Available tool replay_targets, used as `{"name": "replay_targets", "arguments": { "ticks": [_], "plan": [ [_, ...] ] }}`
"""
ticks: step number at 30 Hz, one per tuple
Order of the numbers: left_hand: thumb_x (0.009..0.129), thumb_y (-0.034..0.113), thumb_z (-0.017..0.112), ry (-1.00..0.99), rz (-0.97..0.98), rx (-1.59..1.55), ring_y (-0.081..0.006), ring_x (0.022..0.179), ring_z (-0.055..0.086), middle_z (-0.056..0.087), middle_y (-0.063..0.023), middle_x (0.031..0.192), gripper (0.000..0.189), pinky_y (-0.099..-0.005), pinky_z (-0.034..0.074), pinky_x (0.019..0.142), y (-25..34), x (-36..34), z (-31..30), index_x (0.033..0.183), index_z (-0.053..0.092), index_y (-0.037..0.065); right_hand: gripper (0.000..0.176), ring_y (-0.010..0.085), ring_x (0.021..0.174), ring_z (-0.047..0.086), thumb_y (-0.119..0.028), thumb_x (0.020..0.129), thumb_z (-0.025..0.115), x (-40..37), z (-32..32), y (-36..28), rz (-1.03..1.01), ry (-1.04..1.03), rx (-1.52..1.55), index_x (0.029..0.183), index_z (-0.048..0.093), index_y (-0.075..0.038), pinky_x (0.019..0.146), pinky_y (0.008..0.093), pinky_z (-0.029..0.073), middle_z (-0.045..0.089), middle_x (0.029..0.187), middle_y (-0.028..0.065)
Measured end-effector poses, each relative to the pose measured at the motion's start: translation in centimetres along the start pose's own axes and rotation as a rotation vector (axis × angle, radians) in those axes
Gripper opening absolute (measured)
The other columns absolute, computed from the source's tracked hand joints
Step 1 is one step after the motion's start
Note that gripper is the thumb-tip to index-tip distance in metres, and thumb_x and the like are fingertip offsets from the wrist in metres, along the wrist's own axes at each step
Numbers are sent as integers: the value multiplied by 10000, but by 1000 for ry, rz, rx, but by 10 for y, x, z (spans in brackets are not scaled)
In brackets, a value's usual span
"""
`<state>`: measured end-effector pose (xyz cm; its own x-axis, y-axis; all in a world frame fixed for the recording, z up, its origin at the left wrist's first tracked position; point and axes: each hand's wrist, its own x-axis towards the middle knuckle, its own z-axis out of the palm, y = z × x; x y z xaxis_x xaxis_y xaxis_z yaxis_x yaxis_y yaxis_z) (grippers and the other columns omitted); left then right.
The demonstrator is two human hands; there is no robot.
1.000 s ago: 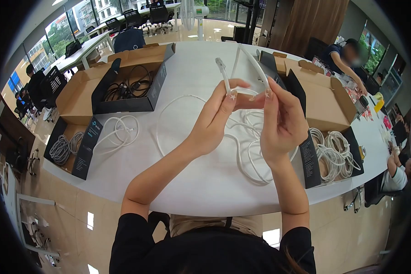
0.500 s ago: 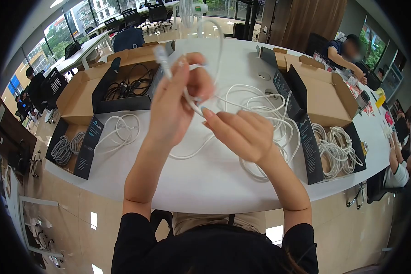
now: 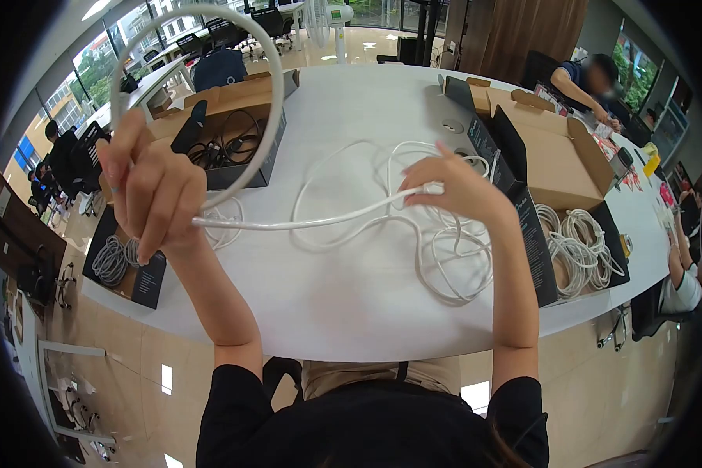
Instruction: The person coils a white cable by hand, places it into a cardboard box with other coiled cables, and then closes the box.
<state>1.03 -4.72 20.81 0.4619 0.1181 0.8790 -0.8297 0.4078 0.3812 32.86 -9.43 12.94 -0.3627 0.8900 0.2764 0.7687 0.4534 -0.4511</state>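
A white cable (image 3: 312,224) is stretched between my two hands above the table. My left hand (image 3: 152,191) is raised on the left, fingers curled closed around the cable, and a large loop of it arcs up and over from that hand. On the right, my right hand (image 3: 464,187) pinches the same cable between thumb and fingers. More of the white cable lies in loose loops on the table (image 3: 359,304) below and beside my right hand. A small white coil (image 3: 226,218) rests on the table behind the left wrist.
At the right, an open black box (image 3: 534,242) holds coiled white cables (image 3: 577,249). Another box at the left (image 3: 150,285) holds grey coiled cable (image 3: 113,261). Black cables (image 3: 230,144) fill a box at the back left. A person (image 3: 581,86) sits at the far right.
My hands have moved apart, left hand to the left and right hand to the right, drawing the cable out between them. The loop now rises above my left hand.
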Motion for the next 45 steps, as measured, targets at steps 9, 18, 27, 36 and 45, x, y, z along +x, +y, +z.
{"name": "replay_targets", "arguments": {
  "ticks": [9,18,27,36,45],
  "plan": [
    [971,232,345,61,-613,-280,13,275,322,381,33,439,267,-129,216,242,-58,-11,-43,806,342,23,190,118,779,570,-6,807,589,-15,-45,-3,186,837,9,935,696,-98,678,235,472,639,955,73],
    [987,229,276,297,-870,-309,3,259,254,345,35,447,253,-127,159,246,-112,-12,-74,821,353,54,367,164,990,566,-21,890,400,-26,-51,-30,-186,492,940,1242,503,-39,809,267,471,597,1111,131],
    [982,283,305,168,-884,-116,7,293,222,343,39,467,308,-148,150,267,-110,-13,-71,782,391,66,310,123,814,622,-122,945,402,-9,-20,-45,-150,460,707,1240,453,-43,627,220,484,618,1055,124],
    [978,302,328,440,-825,443,10,308,218,332,46,486,309,-152,137,284,-106,-2,-54,782,424,83,262,59,456,525,-196,942,425,-15,-21,-64,115,416,854,1111,551,-38,407,166,372,631,676,58],
    [982,303,306,382,-755,70,8,300,217,342,48,502,285,-163,134,286,-120,-10,-70,812,405,97,209,47,581,518,-114,928,454,-7,-11,-46,-48,605,821,1025,613,-21,483,169,371,604,813,38]
  ]
}}
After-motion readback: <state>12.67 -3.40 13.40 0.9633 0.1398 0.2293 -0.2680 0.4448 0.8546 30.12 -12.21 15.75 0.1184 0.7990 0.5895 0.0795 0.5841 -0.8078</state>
